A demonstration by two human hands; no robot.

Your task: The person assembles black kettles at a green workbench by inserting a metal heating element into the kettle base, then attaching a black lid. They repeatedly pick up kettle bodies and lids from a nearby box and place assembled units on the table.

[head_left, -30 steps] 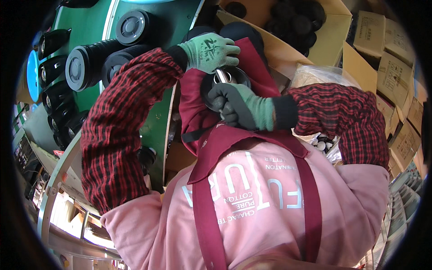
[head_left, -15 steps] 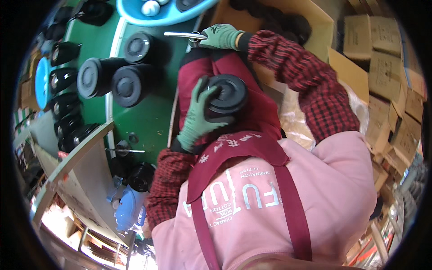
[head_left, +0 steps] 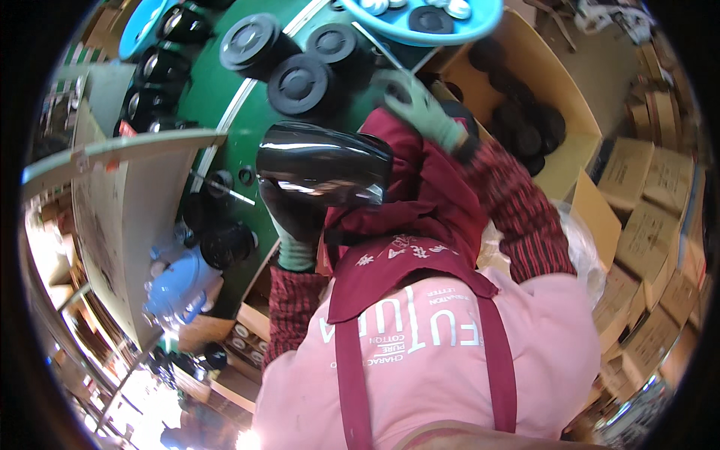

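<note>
The glossy black vessel [head_left: 322, 165] lies on its side in the left hand [head_left: 289, 216], whose gloved palm and fingers clasp its lower left part; most of the fingers blend into the dark surface or are hidden. From that grip the vessel stretches rightward over the edge of the maroon apron [head_left: 454, 214]. Up and to the right of the grip, the right hand [head_left: 416, 109] is blurred beside the end of a metal rod [head_left: 377, 45]; I cannot tell whether its fingers close on it. Just beyond the vessel stand three black lidded cylinders [head_left: 300, 84] on the green table [head_left: 238, 142]. Past the right hand is a blue basin [head_left: 420, 35], and to its right an open carton [head_left: 556, 67] containing dark round pieces.
</note>
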